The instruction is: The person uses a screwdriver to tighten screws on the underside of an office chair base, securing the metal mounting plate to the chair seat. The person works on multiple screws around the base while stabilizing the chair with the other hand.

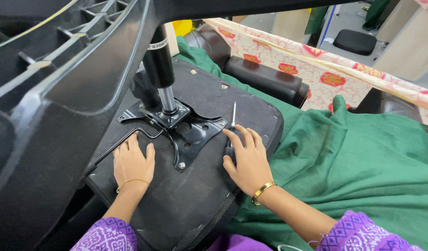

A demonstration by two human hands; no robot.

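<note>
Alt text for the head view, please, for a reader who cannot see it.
Two bare hands rest on the black underside of an upturned office chair seat: the left hand lies flat beside the lever of the metal mounting plate, and the right hand covers a screwdriver. The seat lies on green cloth.

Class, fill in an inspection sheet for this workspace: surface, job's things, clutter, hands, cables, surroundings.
Surface: green cloth under an upturned chair seat.
Job's things: black metal plate screwed to the seat, gas cylinder standing in it, lever, screwdriver.
Clutter: nothing seen.
Hands: left hand flat on the seat, touching the lever; right hand over the screwdriver's handle, grip unclear.
Cables: nothing seen.
Surroundings: chair base looming left, patterned cloth, black cushions.
</note>
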